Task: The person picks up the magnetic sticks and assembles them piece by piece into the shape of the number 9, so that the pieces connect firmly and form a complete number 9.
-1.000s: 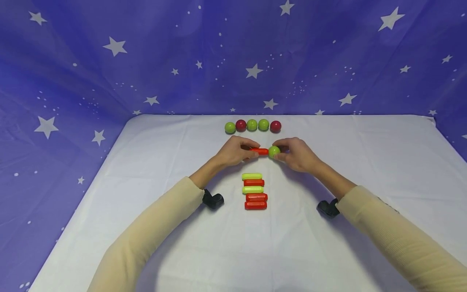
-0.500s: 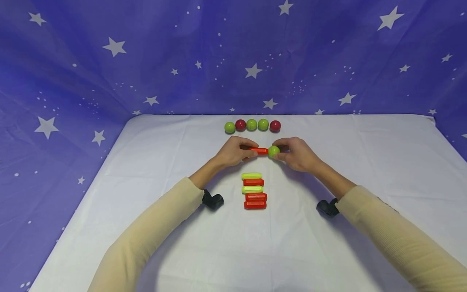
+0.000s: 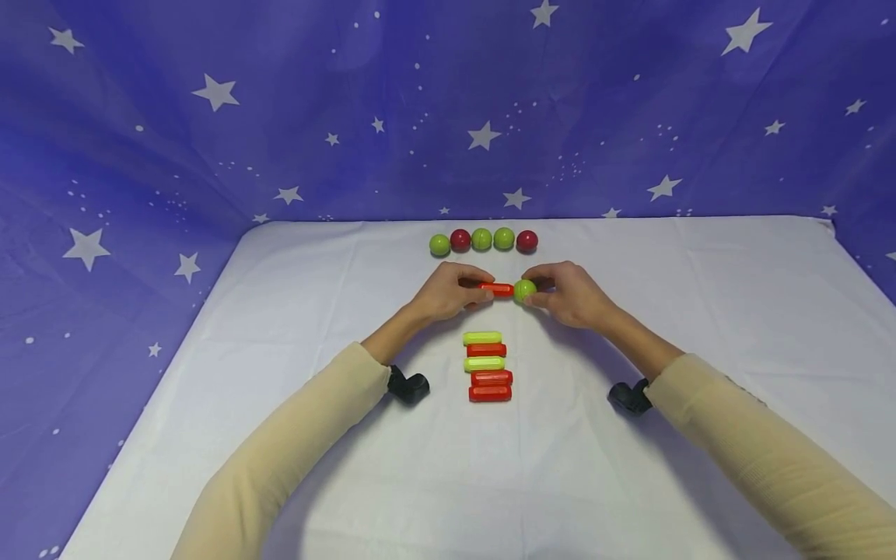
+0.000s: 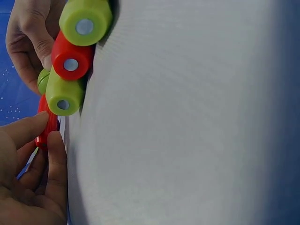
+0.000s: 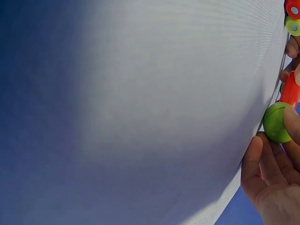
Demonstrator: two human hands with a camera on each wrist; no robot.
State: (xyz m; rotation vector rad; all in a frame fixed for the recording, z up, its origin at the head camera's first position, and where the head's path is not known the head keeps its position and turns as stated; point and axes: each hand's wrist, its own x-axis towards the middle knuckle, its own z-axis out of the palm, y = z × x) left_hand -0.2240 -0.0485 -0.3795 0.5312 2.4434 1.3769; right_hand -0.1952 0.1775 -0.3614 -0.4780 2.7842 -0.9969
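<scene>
In the head view my left hand [image 3: 448, 292] pinches a red rod [image 3: 498, 290] between thumb and fingers. My right hand [image 3: 572, 295] holds a green ball [image 3: 524, 291], whose left side meets the rod's right end. The left wrist view shows thumb and fingertips on the red rod [image 4: 52, 123], with the green ball partly hidden behind other rods. From the right wrist, the green ball [image 5: 276, 123] appears between my thumb and fingers, against the red rod [image 5: 290, 91]. My fingers cover the rod's left end.
Below the hands lies a column of red and yellow-green rods [image 3: 484, 364]; pale metallic discs show on their ends in the left wrist view. Behind the hands runs a row of green and red balls [image 3: 481, 239]. A white cloth [image 3: 336, 467] covers the table, before a starry blue backdrop [image 3: 392, 93].
</scene>
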